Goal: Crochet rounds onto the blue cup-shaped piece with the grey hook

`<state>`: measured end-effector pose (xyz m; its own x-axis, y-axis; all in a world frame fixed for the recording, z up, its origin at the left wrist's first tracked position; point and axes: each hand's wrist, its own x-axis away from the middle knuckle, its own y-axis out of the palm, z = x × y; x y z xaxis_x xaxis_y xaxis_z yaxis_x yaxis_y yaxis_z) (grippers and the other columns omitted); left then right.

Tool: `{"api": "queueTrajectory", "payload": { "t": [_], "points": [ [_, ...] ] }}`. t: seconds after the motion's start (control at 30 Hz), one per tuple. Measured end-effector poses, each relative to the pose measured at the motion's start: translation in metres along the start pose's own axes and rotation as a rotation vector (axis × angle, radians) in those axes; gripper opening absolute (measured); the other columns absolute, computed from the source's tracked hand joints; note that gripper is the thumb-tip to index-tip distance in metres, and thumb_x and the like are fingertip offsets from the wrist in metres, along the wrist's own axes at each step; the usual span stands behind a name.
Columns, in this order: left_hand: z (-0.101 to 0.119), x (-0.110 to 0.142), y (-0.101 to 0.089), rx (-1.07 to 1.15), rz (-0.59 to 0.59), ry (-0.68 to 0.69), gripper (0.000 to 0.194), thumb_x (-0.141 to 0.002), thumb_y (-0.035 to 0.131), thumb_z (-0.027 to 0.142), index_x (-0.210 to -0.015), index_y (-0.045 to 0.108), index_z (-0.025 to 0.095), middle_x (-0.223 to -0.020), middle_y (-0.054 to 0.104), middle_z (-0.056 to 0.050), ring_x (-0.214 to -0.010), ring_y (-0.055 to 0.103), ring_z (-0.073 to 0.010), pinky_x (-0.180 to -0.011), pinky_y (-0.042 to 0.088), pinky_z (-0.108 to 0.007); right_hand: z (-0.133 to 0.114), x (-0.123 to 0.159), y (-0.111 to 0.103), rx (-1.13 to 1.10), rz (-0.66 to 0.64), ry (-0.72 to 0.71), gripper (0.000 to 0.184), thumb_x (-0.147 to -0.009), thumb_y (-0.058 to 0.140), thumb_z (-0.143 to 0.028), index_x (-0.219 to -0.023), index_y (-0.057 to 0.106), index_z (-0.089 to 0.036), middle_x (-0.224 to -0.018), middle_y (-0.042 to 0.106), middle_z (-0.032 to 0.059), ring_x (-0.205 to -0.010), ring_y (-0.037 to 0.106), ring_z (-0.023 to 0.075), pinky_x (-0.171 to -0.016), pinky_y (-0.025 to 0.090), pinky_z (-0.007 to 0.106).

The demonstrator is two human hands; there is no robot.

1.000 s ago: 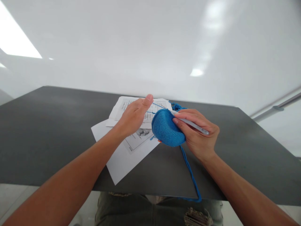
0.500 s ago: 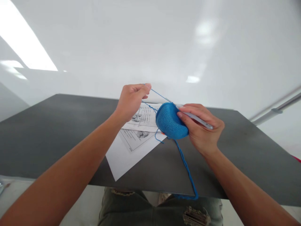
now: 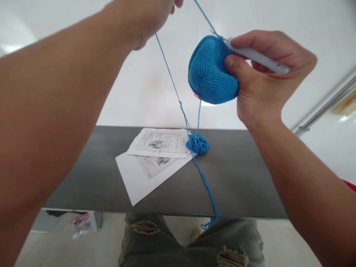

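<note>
We see a rounded blue crocheted piece (image 3: 211, 76) held up above the dark table (image 3: 236, 181), pinched under the thumb of the right hand (image 3: 269, 74). It lies below and right of the left hand (image 3: 151, 18), apart from it, so the right is nearer. The right hand is closed around a smooth, pale-handled hook (image 3: 258, 59), its long axis slanting from the piece's upper edge down to the right. The left hand's fingers are mostly cut off; we cannot tell how closed they are or what they grip. A taut yarn strand (image 3: 205, 16) rises from the hook. The piece is ridged in curved rows, dented inward. Below, a tangled yarn ball (image 3: 198, 144) sits against printed sheets (image 3: 167, 142).
</note>
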<state>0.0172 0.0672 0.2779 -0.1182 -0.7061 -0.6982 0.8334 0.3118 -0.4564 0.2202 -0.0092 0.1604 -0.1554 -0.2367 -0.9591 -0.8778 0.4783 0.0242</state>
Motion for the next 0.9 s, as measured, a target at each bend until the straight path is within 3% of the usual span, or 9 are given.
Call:
{"api": "queueTrajectory", "payload": {
  "t": [0.07, 0.13, 0.17, 0.2, 0.27, 0.33, 0.47, 0.67, 0.9],
  "points": [
    [-0.004, 0.004, 0.0, 0.025, 0.021, 0.087, 0.085, -0.086, -0.006, 0.016, -0.131, 0.062, -0.011, -0.107, 0.065, -0.004, -0.126, 0.057, -0.0443, -0.072, 0.031, -0.041, -0.004, 0.005, -0.002, -0.002, 0.003, -0.011, 0.012, -0.089, 0.082, -0.012, -0.099, 0.08, -0.018, -0.104, 0.079, 0.0046, -0.102, 0.074, 0.0204, -0.092, 0.061, 0.032],
    [-0.015, 0.022, 0.009, 0.187, 0.024, 0.017, 0.055, -0.099, 0.028, 0.02, -0.124, 0.064, -0.013, -0.097, 0.069, -0.007, -0.12, 0.067, -0.0402, -0.081, 0.039, -0.041, -0.005, 0.023, -0.005, 0.022, -0.025, 0.001, 0.011, -0.092, 0.079, -0.014, -0.1, 0.08, -0.021, -0.105, 0.079, 0.0044, -0.102, 0.074, 0.0195, -0.091, 0.061, 0.032],
    [-0.022, 0.037, 0.016, 0.334, -0.002, -0.051, 0.043, -0.099, 0.05, 0.027, -0.115, 0.068, -0.008, -0.095, 0.071, -0.008, -0.117, 0.07, -0.0403, -0.083, 0.043, -0.039, -0.004, 0.035, -0.006, 0.032, -0.052, 0.011, 0.012, -0.094, 0.077, -0.014, -0.102, 0.081, -0.022, -0.106, 0.079, 0.0042, -0.102, 0.073, 0.0191, -0.09, 0.061, 0.032],
    [-0.03, 0.054, 0.025, 0.498, -0.015, -0.155, 0.028, -0.089, 0.072, 0.035, -0.101, 0.074, 0.01, -0.094, 0.077, -0.009, -0.108, 0.076, -0.0368, -0.076, 0.053, -0.035, -0.002, 0.048, -0.007, 0.034, -0.071, 0.007, 0.014, -0.094, 0.076, -0.014, -0.102, 0.081, -0.024, -0.105, 0.079, 0.0033, -0.1, 0.074, 0.0188, -0.09, 0.062, 0.033],
    [-0.044, 0.094, 0.045, 0.592, -0.085, -0.261, 0.029, -0.093, 0.069, 0.042, -0.092, 0.07, 0.013, -0.092, 0.076, -0.011, -0.096, 0.077, -0.0296, -0.075, 0.054, -0.035, 0.003, 0.075, -0.007, 0.027, -0.114, 0.004, 0.017, -0.093, 0.075, -0.013, -0.101, 0.082, -0.027, -0.101, 0.079, 0.0013, -0.096, 0.074, 0.0191, -0.087, 0.062, 0.035],
    [-0.056, 0.134, 0.065, 0.8, -0.182, -0.392, 0.033, -0.083, 0.083, 0.044, -0.089, 0.07, 0.014, -0.095, 0.078, -0.012, -0.088, 0.074, -0.0242, -0.075, 0.055, -0.035, 0.009, 0.096, -0.006, 0.022, -0.181, 0.013, 0.02, -0.094, 0.073, -0.013, -0.103, 0.083, -0.028, -0.101, 0.078, 0.0012, -0.093, 0.074, 0.0182, -0.084, 0.062, 0.035],
    [-0.068, 0.189, 0.093, 1.067, -0.204, -0.573, 0.061, -0.062, 0.1, 0.037, -0.112, 0.074, 0.014, -0.09, 0.077, -0.005, -0.079, 0.069, -0.0169, -0.072, 0.056, -0.031, 0.018, 0.119, 0.0, 0.059, -0.277, -0.01, 0.025, -0.096, 0.069, -0.013, -0.108, 0.083, -0.03, -0.104, 0.078, 0.0026, -0.091, 0.074, 0.0171, -0.081, 0.062, 0.033],
    [-0.086, 0.214, 0.102, 1.174, -0.15, -0.637, 0.07, -0.058, 0.102, 0.029, -0.122, 0.076, 0.016, -0.09, 0.081, -0.004, -0.078, 0.072, -0.0161, -0.075, 0.058, -0.029, 0.021, 0.142, 0.005, 0.045, -0.313, 0.003, 0.032, -0.094, 0.069, -0.006, -0.112, 0.083, -0.028, -0.107, 0.078, 0.0054, -0.094, 0.075, 0.0166, -0.084, 0.062, 0.03],
    [-0.102, 0.236, 0.104, 1.098, -0.18, -0.703, 0.063, -0.067, 0.096, 0.03, -0.126, 0.078, 0.017, -0.09, 0.08, -0.005, -0.08, 0.073, -0.0183, -0.07, 0.056, -0.027, 0.014, 0.162, 0.001, -0.031, -0.401, 0.098, 0.038, -0.09, 0.07, 0.001, -0.112, 0.082, -0.027, -0.103, 0.076, 0.0062, -0.089, 0.074, 0.0171, -0.077, 0.061, 0.03]
  ]
}}
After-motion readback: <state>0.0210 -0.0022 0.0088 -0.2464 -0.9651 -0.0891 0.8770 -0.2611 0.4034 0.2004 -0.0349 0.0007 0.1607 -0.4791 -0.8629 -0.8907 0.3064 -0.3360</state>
